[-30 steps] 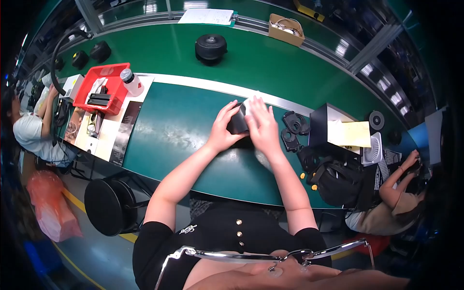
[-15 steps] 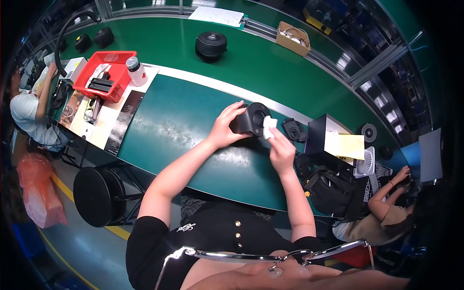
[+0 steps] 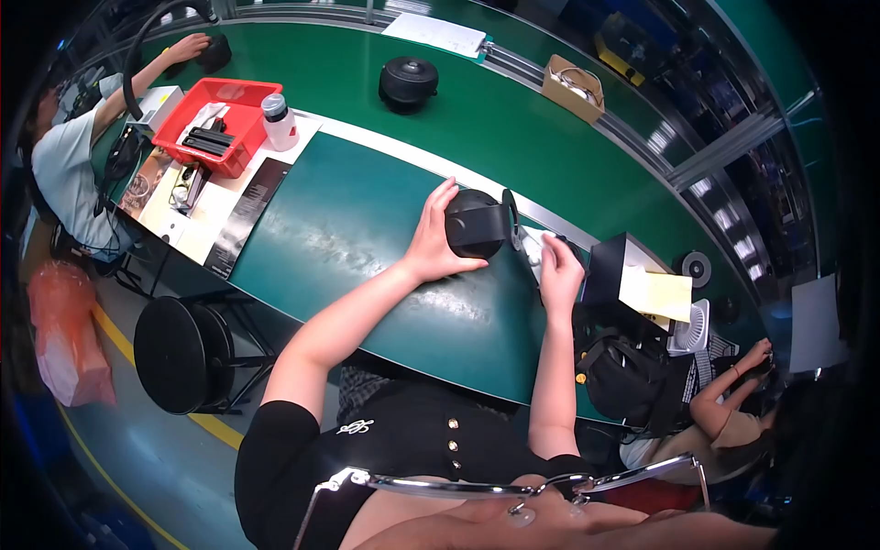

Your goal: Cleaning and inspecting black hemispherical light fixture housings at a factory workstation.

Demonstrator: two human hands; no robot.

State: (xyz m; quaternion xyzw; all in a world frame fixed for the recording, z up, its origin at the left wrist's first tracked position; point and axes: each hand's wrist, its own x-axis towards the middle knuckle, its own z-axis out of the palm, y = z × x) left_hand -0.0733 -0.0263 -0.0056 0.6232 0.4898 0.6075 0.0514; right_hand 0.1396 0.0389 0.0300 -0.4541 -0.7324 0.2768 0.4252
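My left hand (image 3: 434, 240) grips a black rounded device (image 3: 475, 225) from its left side, thumb below and fingers over the top. The device is held above the green work mat, and a flat round part (image 3: 511, 218) stands up at its right side. A white cloth (image 3: 532, 247) is pinched in my right hand (image 3: 560, 273), close against that round part. Whether the cloth touches it I cannot tell. Behind my right fingers, another dark part is mostly hidden.
On the green line beyond stands a similar black round device (image 3: 409, 84). To the left are a red bin (image 3: 240, 137) and a bottle (image 3: 280, 126). To the right are a black box (image 3: 605, 275), yellow paper (image 3: 662, 295), a small fan (image 3: 689, 327) and a black bag (image 3: 632, 371).
The device has turned in my left hand, so its round part now faces right. My right hand with the cloth has shifted right. At far left, a co-worker's arm has reached out to a black device.
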